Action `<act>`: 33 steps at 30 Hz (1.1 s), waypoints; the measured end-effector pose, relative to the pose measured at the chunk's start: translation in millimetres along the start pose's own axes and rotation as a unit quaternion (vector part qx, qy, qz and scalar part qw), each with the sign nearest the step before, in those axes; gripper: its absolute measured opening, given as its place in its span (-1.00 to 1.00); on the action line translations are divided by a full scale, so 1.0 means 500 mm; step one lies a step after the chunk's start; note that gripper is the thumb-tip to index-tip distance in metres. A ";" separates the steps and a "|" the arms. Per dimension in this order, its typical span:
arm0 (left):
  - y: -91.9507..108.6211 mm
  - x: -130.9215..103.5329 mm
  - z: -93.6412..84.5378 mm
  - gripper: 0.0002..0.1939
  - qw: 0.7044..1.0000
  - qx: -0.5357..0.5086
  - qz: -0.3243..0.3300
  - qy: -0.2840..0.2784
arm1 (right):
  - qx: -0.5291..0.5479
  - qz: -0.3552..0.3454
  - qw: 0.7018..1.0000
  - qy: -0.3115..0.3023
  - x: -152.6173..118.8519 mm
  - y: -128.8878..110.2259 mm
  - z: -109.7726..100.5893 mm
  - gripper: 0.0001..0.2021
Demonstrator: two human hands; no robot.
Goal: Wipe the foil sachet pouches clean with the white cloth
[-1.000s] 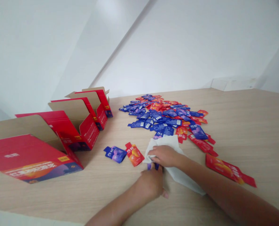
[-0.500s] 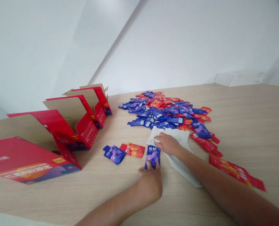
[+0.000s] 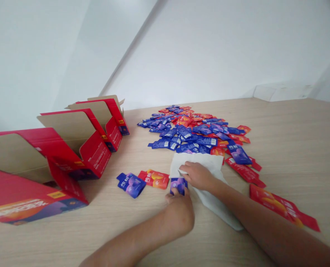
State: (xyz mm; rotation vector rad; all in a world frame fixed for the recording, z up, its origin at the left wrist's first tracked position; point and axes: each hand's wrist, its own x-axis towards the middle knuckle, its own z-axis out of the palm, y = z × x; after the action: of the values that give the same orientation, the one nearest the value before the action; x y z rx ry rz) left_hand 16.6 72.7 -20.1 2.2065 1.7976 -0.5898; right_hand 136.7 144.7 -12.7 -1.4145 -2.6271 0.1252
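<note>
My left hand [image 3: 181, 205] is closed at the lower end of a blue pouch [image 3: 178, 183] with purple fruit on it, pressing it flat on the table. My right hand [image 3: 197, 175] grips a white cloth [image 3: 209, 159], its fingers pinching a fold. The cloth's near-left edge now covers the upper part of that pouch. To the left lie another blue pouch [image 3: 131, 184] and a red pouch [image 3: 156, 179], their edges overlapping. Just beyond the cloth spreads a heap of blue and red pouches [image 3: 185, 131].
Several open red cardboard boxes [image 3: 91, 148] stand in a row along the left. Single pouches trail to the right of the cloth, the nearest being a large-looking red pouch [image 3: 276, 204]. A white wall [image 3: 209, 48] rises behind the wooden table [image 3: 293, 148].
My right hand has drawn the cloth down and left over the blue pouch, hiding its printed top. My left hand stays on the pouch's lower end. The camera view has shifted slightly.
</note>
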 end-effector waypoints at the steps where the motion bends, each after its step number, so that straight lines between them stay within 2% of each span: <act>1: 0.001 0.001 0.001 -0.19 1.000 0.000 -0.008 0.001 | -0.007 0.029 1.000 0.001 0.005 0.001 0.001 -0.79; 3: 0.004 0.003 0.001 -0.20 0.999 -0.003 -0.032 -0.005 | -0.008 0.070 0.997 0.003 0.009 0.000 0.000 -0.78; 5: 0.007 0.005 0.002 -0.22 0.999 -0.009 -0.047 -0.010 | 0.012 0.066 0.998 0.006 0.005 -0.008 -0.002 -0.77; 10: 0.015 0.002 0.007 -0.34 0.999 -0.021 -0.042 0.011 | 0.055 -0.067 0.996 -0.032 -0.015 -0.032 -0.003 -0.74; 12: 0.017 -0.001 0.007 -0.34 0.998 -0.025 -0.044 0.028 | 0.044 -0.049 0.997 -0.036 -0.013 -0.024 -0.003 -0.75; 15: 0.021 -0.006 0.002 -0.33 0.997 -0.019 -0.051 0.053 | 0.013 0.025 0.999 -0.017 -0.003 -0.002 -0.003 -0.74; 17: 0.025 -0.012 -0.004 -0.35 0.997 -0.012 -0.051 0.050 | 0.008 0.034 0.999 -0.003 -0.001 0.008 -0.002 -0.74; 24: 0.036 -0.035 -0.017 -0.39 0.996 0.030 -0.051 0.064 | 0.052 -0.058 0.997 -0.012 -0.012 -0.012 0.000 -0.71; 30: 0.042 -0.032 -0.007 -0.43 0.992 0.024 -0.061 0.108 | 0.023 0.046 0.998 -0.021 0.005 0.003 0.004 -0.67; 33: 0.046 -0.030 0.003 -0.42 0.989 0.013 -0.065 0.135 | 0.022 0.056 0.998 -0.015 0.008 0.010 0.008 -0.63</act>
State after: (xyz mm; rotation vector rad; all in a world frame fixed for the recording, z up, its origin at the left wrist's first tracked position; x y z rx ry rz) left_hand 36.1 53.7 -16.5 2.2914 2.0900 -0.3535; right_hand 137.9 151.0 -16.9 -1.5559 -2.5526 0.2179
